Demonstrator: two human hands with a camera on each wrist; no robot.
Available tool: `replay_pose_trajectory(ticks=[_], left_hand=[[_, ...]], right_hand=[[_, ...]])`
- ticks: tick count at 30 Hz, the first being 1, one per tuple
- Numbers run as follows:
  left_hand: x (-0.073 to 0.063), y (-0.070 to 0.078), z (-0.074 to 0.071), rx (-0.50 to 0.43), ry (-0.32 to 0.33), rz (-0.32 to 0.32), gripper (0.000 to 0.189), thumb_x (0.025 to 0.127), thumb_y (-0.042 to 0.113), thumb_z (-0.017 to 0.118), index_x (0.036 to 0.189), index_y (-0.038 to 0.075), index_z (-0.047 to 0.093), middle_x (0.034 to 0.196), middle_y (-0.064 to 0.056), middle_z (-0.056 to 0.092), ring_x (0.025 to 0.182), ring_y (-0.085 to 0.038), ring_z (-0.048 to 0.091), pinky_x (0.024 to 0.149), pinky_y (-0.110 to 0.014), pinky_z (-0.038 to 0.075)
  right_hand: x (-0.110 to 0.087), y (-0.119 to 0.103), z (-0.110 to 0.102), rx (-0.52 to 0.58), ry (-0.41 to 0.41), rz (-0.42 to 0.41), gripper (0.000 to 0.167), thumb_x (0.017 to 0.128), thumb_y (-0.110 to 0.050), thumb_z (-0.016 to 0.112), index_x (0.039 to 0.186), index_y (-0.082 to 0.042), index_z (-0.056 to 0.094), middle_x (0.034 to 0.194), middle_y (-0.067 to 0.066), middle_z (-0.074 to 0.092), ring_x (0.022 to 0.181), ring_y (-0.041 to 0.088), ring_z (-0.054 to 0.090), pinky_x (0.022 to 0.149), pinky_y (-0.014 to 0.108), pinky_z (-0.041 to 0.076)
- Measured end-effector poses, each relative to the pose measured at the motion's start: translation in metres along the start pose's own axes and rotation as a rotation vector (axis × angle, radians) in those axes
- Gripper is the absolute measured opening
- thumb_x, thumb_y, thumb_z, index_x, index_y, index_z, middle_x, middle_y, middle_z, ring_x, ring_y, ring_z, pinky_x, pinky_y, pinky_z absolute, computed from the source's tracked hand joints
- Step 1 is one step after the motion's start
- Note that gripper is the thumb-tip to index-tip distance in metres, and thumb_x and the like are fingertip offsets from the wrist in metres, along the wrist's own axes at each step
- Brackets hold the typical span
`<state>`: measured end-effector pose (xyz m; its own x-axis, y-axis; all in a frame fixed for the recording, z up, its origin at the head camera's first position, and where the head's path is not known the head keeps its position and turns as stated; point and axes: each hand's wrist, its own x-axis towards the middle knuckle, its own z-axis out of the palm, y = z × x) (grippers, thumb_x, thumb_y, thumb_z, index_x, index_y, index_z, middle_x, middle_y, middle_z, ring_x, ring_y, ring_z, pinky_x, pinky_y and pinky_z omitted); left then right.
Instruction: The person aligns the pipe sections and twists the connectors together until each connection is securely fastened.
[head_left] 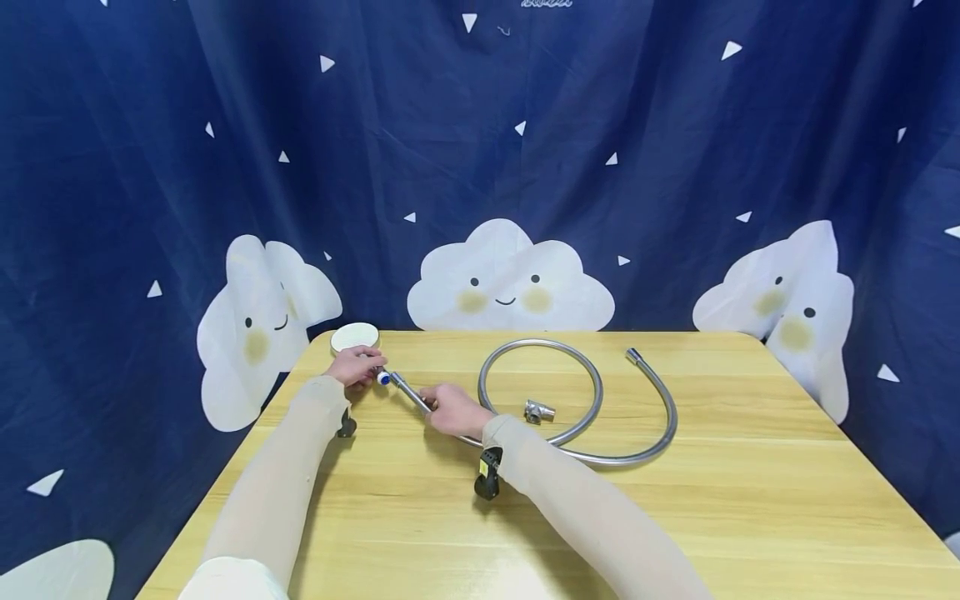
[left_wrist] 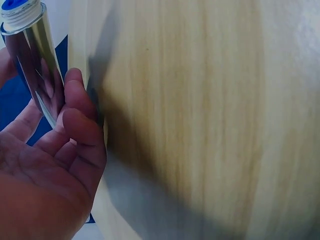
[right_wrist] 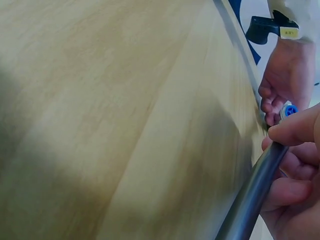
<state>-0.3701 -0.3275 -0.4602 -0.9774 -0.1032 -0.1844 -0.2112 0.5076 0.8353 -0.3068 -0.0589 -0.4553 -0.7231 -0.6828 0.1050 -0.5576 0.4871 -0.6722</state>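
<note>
My left hand (head_left: pixel 354 367) grips the chrome handle (left_wrist: pixel 39 70) of a shower head, its round white face (head_left: pixel 355 337) at the table's far left corner. The handle's white threaded end (left_wrist: pixel 22 19) with a blue insert points toward the hose. My right hand (head_left: pixel 456 410) holds a grey metal shower hose (right_wrist: pixel 252 197) a little behind its end fitting (head_left: pixel 397 380). That fitting lies close to the threaded end in the head view, roughly in line with it. In the right wrist view, the thumb and fingers wrap the hose, and the hand hides the end fitting.
The rest of the hose (head_left: pixel 596 375) loops across the table, its other end fitting (head_left: pixel 634 357) at the back right. A small chrome tee-shaped fitting (head_left: pixel 538 412) sits inside the loop. A blue curtain (head_left: pixel 480 125) hangs behind the wooden table (head_left: pixel 750 467).
</note>
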Motion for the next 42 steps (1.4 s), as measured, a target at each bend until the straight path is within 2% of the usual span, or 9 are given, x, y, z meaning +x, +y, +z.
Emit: replay_pose_trajectory(ticks=[2, 5, 7, 10, 16, 21, 30, 37, 42], left_hand=[[0.0, 0.0, 0.0, 0.0, 0.001, -0.006, 0.052, 0.092, 0.032, 0.069, 0.134, 0.003, 0.056, 0.068, 0.01, 0.065, 0.057, -0.008, 0.059, 0.054, -0.026, 0.048], [-0.001, 0.0, 0.0, -0.002, -0.003, -0.01, 0.053, 0.093, 0.033, 0.069, 0.135, 0.003, 0.055, 0.07, 0.008, 0.066, 0.058, -0.008, 0.06, 0.055, -0.026, 0.049], [-0.001, -0.001, 0.0, -0.024, -0.006, -0.025, 0.053, 0.093, 0.033, 0.069, 0.136, 0.005, 0.054, 0.072, 0.007, 0.066, 0.059, -0.008, 0.06, 0.056, -0.025, 0.049], [0.0, -0.002, 0.0, -0.049, -0.014, -0.034, 0.055, 0.094, 0.032, 0.069, 0.139, 0.004, 0.052, 0.075, 0.007, 0.066, 0.059, -0.008, 0.06, 0.055, -0.025, 0.049], [0.001, -0.003, -0.001, -0.074, -0.011, -0.029, 0.053, 0.096, 0.031, 0.067, 0.139, 0.004, 0.052, 0.074, 0.008, 0.064, 0.06, -0.008, 0.059, 0.055, -0.025, 0.049], [-0.003, -0.003, -0.002, -0.079, -0.006, -0.025, 0.049, 0.098, 0.031, 0.065, 0.137, 0.004, 0.055, 0.073, 0.008, 0.064, 0.061, -0.008, 0.059, 0.055, -0.025, 0.048], [-0.008, 0.0, -0.001, -0.093, 0.01, -0.028, 0.046, 0.099, 0.032, 0.064, 0.135, 0.005, 0.058, 0.072, 0.008, 0.062, 0.062, -0.008, 0.058, 0.055, -0.026, 0.048], [-0.012, 0.006, 0.0, -0.115, 0.026, -0.016, 0.046, 0.1, 0.031, 0.063, 0.136, 0.003, 0.057, 0.074, 0.008, 0.062, 0.063, -0.008, 0.058, 0.056, -0.026, 0.049], [-0.011, 0.005, 0.002, -0.156, 0.061, -0.028, 0.043, 0.098, 0.034, 0.065, 0.131, 0.006, 0.061, 0.072, 0.008, 0.062, 0.062, -0.007, 0.057, 0.054, -0.024, 0.047]], right_hand=[[0.0, 0.0, -0.001, 0.008, 0.003, 0.01, 0.019, 0.086, 0.003, 0.064, 0.103, -0.002, 0.069, 0.092, 0.007, 0.07, 0.077, 0.012, 0.056, 0.065, 0.021, 0.046], [0.0, -0.001, -0.002, 0.036, 0.006, 0.038, 0.039, 0.086, 0.003, 0.064, 0.125, -0.004, 0.067, 0.097, 0.008, 0.07, 0.077, 0.012, 0.056, 0.066, 0.022, 0.046], [0.0, -0.001, -0.002, 0.051, 0.006, 0.059, 0.053, 0.087, 0.002, 0.065, 0.139, -0.006, 0.059, 0.098, 0.008, 0.07, 0.076, 0.011, 0.056, 0.066, 0.022, 0.047], [0.0, -0.001, -0.001, 0.069, 0.008, 0.081, 0.059, 0.088, -0.001, 0.066, 0.145, -0.006, 0.053, 0.093, 0.005, 0.068, 0.07, 0.01, 0.055, 0.063, 0.022, 0.046], [0.003, 0.0, 0.003, 0.12, 0.039, 0.106, 0.049, 0.093, -0.015, 0.068, 0.14, -0.005, 0.058, 0.081, 0.0, 0.065, 0.062, 0.009, 0.054, 0.056, 0.022, 0.046], [0.008, 0.0, 0.007, 0.121, 0.069, 0.161, 0.038, 0.096, -0.024, 0.067, 0.129, -0.007, 0.065, 0.078, -0.002, 0.062, 0.062, 0.009, 0.053, 0.056, 0.023, 0.043], [0.01, -0.001, 0.008, 0.082, 0.089, 0.174, 0.034, 0.097, -0.019, 0.065, 0.129, -0.007, 0.066, 0.077, 0.001, 0.062, 0.06, 0.01, 0.05, 0.054, 0.023, 0.04], [0.013, -0.007, 0.006, 0.104, 0.086, 0.176, 0.022, 0.096, -0.013, 0.066, 0.114, -0.001, 0.071, 0.085, 0.004, 0.067, 0.067, 0.011, 0.052, 0.061, 0.023, 0.043], [0.017, -0.009, 0.007, 0.112, 0.098, 0.193, 0.021, 0.093, -0.01, 0.068, 0.112, 0.0, 0.072, 0.092, 0.006, 0.071, 0.072, 0.012, 0.054, 0.065, 0.023, 0.044]])
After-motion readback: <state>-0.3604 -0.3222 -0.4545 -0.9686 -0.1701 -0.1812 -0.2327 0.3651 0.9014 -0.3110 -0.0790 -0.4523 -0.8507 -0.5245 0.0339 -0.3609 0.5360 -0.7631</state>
